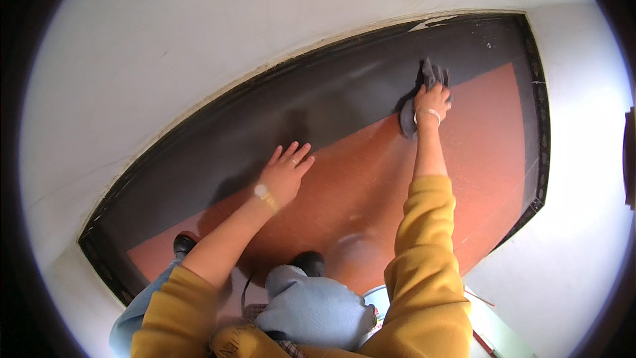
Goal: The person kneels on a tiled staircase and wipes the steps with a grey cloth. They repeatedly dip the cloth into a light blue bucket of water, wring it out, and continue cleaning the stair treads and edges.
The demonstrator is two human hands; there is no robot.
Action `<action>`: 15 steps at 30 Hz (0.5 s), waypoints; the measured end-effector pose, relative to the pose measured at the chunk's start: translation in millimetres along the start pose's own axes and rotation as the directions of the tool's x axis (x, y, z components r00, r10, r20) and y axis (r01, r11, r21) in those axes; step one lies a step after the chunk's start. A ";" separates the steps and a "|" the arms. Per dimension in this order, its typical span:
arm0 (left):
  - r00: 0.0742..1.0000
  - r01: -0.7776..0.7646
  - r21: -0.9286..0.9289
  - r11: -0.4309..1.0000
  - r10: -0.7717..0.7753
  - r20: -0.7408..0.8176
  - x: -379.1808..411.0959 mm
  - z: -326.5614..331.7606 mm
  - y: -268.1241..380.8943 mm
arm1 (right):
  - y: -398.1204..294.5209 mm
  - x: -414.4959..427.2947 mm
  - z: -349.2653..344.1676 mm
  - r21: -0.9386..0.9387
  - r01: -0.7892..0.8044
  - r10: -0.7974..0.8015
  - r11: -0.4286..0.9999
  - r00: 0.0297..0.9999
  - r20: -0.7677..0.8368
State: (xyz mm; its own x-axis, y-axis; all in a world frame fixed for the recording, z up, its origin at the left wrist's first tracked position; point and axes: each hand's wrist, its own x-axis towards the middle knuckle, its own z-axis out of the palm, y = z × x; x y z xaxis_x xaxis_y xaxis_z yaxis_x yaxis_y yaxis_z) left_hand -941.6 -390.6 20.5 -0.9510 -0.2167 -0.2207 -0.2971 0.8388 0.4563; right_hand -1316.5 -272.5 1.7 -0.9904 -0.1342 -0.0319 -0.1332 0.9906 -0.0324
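Observation:
My right hand [433,102], with a white bracelet at the wrist, grips a dark grey cloth [431,73] that lies bunched on the floor where the black border [343,84] meets the red floor [367,179]. Part of the cloth hangs out to the left of my wrist. My left hand [290,166] wears a ring and a wristwatch; its fingers are spread over the edge of the red area and it holds nothing. Whether its fingertips touch the floor cannot be told.
White walls [198,30] surround the floor, with a dark patterned skirting strip [541,109] on the right. My black shoes [309,262] and bent knee [313,308] are below my hands. A white bucket [378,299], partly hidden, stands beside my right sleeve.

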 end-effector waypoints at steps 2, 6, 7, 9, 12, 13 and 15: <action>1.000 -0.016 0.005 1.000 0.016 -0.002 5.6 2.7 1.8 | 46.3 -12.7 6.5 -0.032 -0.042 0.041 0.999 0.999 -0.033; 0.998 -0.061 -0.018 0.998 0.060 -0.012 15.2 5.4 2.0 | 121.2 -27.1 -11.1 -0.114 -0.082 0.085 0.990 0.996 0.026; 0.999 -0.049 -0.018 0.999 0.049 0.001 13.4 6.3 -1.9 | 105.9 -39.1 -29.5 0.017 -0.038 0.037 0.999 0.998 0.052; 0.998 -0.047 -0.009 0.999 0.046 -0.042 9.0 4.8 -6.7 | 68.2 -76.6 -70.2 0.254 0.190 -0.157 0.948 0.977 -0.142; 0.996 -0.059 0.017 0.998 0.060 -0.072 3.5 7.2 -6.6 | 26.2 -143.7 -68.8 0.322 0.514 -0.380 0.795 0.836 -0.396; 0.997 -0.057 0.014 0.998 0.058 -0.048 5.9 4.6 -6.7 | 4.7 -170.8 -68.2 0.385 0.592 -0.491 0.708 0.805 -0.334; 0.999 -0.042 0.012 0.999 0.042 0.003 7.5 -2.4 -2.8 | -29.4 -221.5 -44.3 0.399 0.661 -0.625 0.635 0.744 -0.237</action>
State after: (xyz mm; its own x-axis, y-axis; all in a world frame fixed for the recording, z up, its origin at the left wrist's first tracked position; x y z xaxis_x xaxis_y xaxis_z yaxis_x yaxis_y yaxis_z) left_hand -948.2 -395.8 19.6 -0.9624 -0.1797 -0.2036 -0.2556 0.8530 0.4550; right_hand -1094.8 -270.6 54.0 -0.6618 -0.7123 0.2338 -0.7253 0.5294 -0.4401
